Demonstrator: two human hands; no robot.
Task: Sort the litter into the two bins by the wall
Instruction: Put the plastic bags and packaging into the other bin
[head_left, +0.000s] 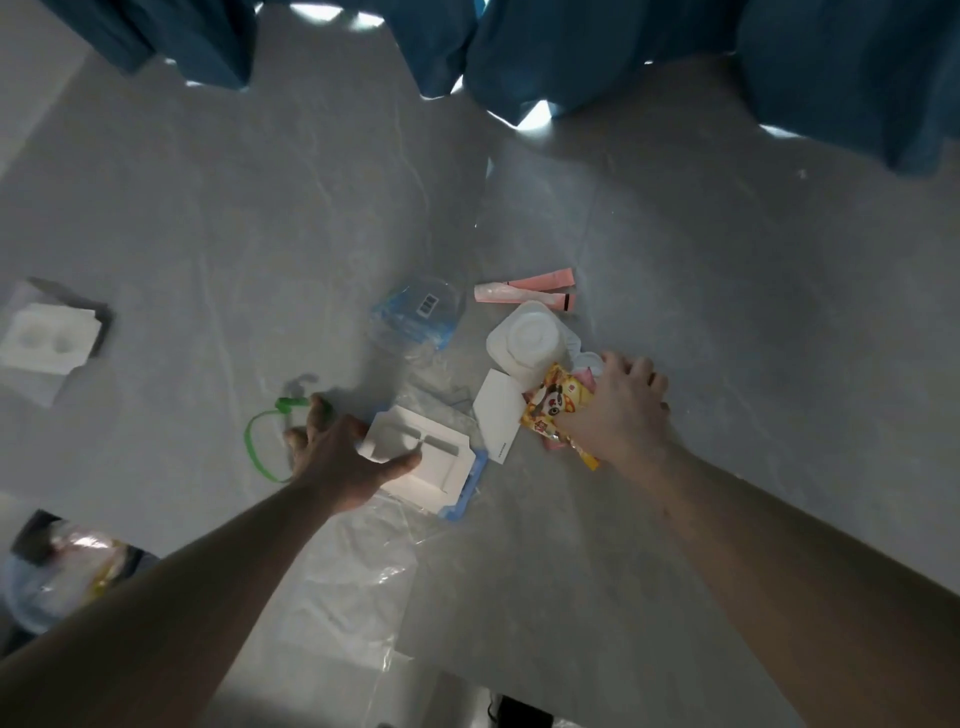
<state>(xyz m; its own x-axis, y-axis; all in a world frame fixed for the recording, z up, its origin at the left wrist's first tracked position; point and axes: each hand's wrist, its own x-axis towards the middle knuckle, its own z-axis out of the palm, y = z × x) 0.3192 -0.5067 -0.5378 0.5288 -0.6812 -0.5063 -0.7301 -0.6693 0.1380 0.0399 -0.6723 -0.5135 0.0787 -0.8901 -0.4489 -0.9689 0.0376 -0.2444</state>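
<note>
Litter lies on a grey floor. My left hand (332, 457) reaches with spread fingers over the left edge of a white moulded tray (436, 457), thumb touching its top; a green plastic strap (260, 441) loops just beyond the fingertips. My right hand (618, 410) grips a yellow snack wrapper (556, 410) printed with a panda. Beside it sit a white card (498, 410), a white tub (530, 338), two pink tubes (524, 288) and a crumpled blue-and-clear plastic bag (415, 317).
A clear plastic sheet (353, 571) spreads under my left arm. White foam packing (47, 338) lies far left. A bin with a liner and wrappers (57, 571) shows at the lower left. Blue curtains (597, 52) hang along the far side.
</note>
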